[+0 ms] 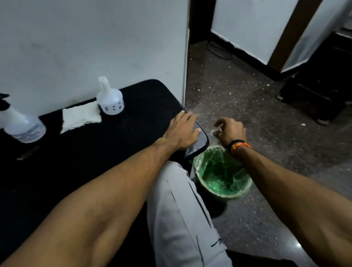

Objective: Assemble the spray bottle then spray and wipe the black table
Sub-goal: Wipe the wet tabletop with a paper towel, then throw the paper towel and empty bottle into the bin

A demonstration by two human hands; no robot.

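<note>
White cloth (80, 117) lies on the black table (86, 155) up-left of our left hand (182, 131), fingers straight and flat on the corner, nearer than our right hand (231, 130), loosely curled above the green bin (222, 172).

Your table (87, 164) at left looks matt black, its rounded near corner glossy. The spray bottle (23, 125) and capless bottle (110, 100) are translucent, frosted plastic. The white cloth (80, 117) looks soft. The green bin (222, 172) at centre carries a crinkled, shiny plastic liner.
</note>
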